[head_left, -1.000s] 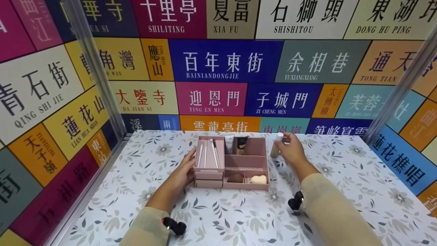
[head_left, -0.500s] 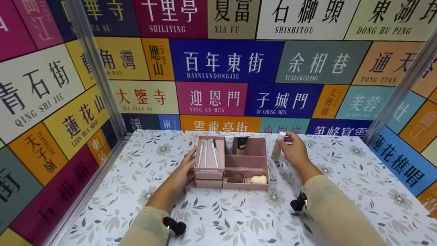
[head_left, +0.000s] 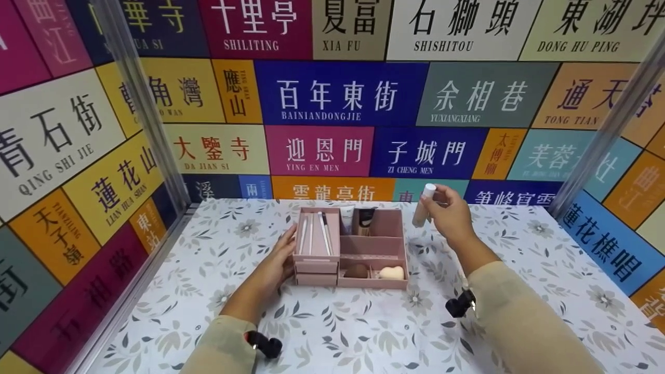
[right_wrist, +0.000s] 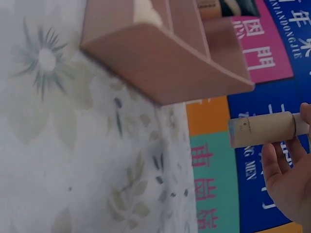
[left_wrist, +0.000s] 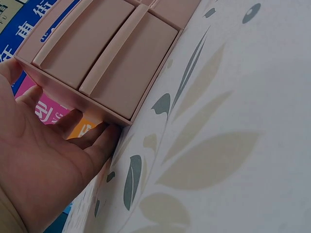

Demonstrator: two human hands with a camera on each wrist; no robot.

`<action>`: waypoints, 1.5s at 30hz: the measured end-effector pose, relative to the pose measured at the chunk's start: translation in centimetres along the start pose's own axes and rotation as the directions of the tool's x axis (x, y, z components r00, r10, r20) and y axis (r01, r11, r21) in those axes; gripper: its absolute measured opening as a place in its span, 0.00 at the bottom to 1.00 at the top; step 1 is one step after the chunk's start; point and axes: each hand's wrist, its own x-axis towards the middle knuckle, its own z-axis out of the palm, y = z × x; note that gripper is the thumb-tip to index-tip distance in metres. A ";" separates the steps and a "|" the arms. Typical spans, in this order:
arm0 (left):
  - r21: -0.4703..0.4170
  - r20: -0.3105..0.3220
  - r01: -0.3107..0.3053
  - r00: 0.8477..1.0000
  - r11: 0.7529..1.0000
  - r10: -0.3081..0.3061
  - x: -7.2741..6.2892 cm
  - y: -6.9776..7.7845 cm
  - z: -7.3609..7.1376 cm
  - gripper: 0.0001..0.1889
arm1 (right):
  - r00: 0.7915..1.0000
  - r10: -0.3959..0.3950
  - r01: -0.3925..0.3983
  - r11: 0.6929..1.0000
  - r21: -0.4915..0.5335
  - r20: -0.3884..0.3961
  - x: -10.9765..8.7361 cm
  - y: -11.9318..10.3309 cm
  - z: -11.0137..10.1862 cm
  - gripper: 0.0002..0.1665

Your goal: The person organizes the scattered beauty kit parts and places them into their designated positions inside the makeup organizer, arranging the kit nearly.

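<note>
A pink makeup organizer (head_left: pixel 373 283) stands mid-table, its two drawers (left_wrist: pixel 129 63) pushed in. My left hand (head_left: pixel 274 264) rests against its left side; in the left wrist view the fingers lie slightly bent along that wall. To the right of the organizer, my right hand (head_left: pixel 452 218) pinches a beige foundation bottle (head_left: pixel 421 212) by its white cap. The bottle hangs raised and slightly tilted, its base down, apart from the organizer (right_wrist: pixel 155 63) in the right wrist view.
Slim white pencils or brushes (head_left: pixel 311 235) lie in the top left tray. Two tubes, one white (head_left: pixel 347 219) and one dark-topped (head_left: pixel 365 221), stand in the back compartment. A brown sponge (head_left: pixel 357 270) and a cream one (head_left: pixel 391 272) sit in front. A sign-covered wall rises behind.
My right hand has lifted the foundation bottle upward and shifted slightly right, tilting it a little more. The left hand keeps its place against the organizer.
</note>
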 end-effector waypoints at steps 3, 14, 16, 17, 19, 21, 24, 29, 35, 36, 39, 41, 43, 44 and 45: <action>-0.010 0.009 -0.017 1.000 1.000 0.017 0.0 -0.1 -0.1 0.28 | 1.000 -0.009 0.010 0.999 0.035 -0.014 -0.3 -1.2 0.2 0.37; 0.003 0.006 -0.016 1.000 1.000 0.015 0.0 0.0 0.0 0.29 | 0.998 -0.061 0.061 0.986 0.154 -0.003 -0.8 -3.8 2.3 0.31; 0.011 0.009 -0.021 1.000 1.000 0.021 -0.1 0.1 0.1 0.29 | 0.998 -0.068 0.068 0.984 0.164 -0.003 -0.8 -3.8 2.8 0.30; 0.014 0.012 -0.027 1.000 1.000 0.027 -0.1 0.1 0.1 0.29 | 0.998 -0.069 0.069 0.984 0.166 -0.003 -0.8 -3.7 3.0 0.29; 0.013 0.006 -0.021 1.000 1.000 0.021 -0.1 0.2 0.1 0.29 | 0.998 -0.064 0.062 0.983 0.172 0.007 -0.8 -3.6 3.4 0.29; 0.014 0.007 -0.023 1.000 1.000 0.023 -0.1 0.3 0.1 0.29 | 0.998 -0.063 0.058 0.984 0.170 0.026 -0.9 -3.5 3.8 0.30; 0.008 0.006 -0.022 1.000 1.000 0.022 0.0 0.3 0.1 0.29 | 0.997 -0.060 0.050 0.983 0.175 0.053 -1.1 -3.3 4.1 0.30; 0.007 0.017 -0.034 0.999 0.999 0.034 0.0 0.1 0.0 0.30 | 0.996 -0.053 0.039 0.984 0.176 0.074 -1.4 -2.8 4.6 0.29; 0.002 0.025 -0.042 0.999 0.999 0.042 0.1 0.0 -0.1 0.31 | 0.996 -0.032 0.024 0.996 0.089 0.086 -1.5 -2.2 5.2 0.29; 0.002 0.023 -0.038 0.999 0.999 0.038 0.1 0.0 -0.1 0.31 | 0.996 -0.029 0.022 0.996 0.081 0.089 -1.5 -2.2 5.4 0.29; 0.010 0.015 -0.025 1.000 1.000 0.025 0.1 0.0 -0.1 0.30 | 0.994 -0.037 0.032 0.998 0.057 0.103 -1.6 -1.9 5.6 0.30; 0.009 0.014 -0.019 1.000 1.000 0.019 0.1 0.1 0.0 0.30 | 0.992 -0.048 0.041 0.997 0.061 0.116 -1.6 -1.8 5.7 0.30; 0.013 0.021 -0.026 0.999 1.000 0.026 0.1 0.1 0.0 0.30 | 0.989 -0.062 0.055 0.997 0.059 0.131 -1.6 -1.6 5.7 0.30; 0.011 0.025 -0.032 0.999 0.999 0.032 0.1 0.0 0.0 0.30 | 0.988 -0.066 0.059 0.997 0.058 0.137 -1.6 -1.6 5.7 0.30; 0.008 0.031 -0.038 0.999 0.999 0.038 0.1 0.0 0.0 0.30 | 0.987 -0.069 0.063 0.997 0.050 0.143 -1.7 -1.6 5.7 0.31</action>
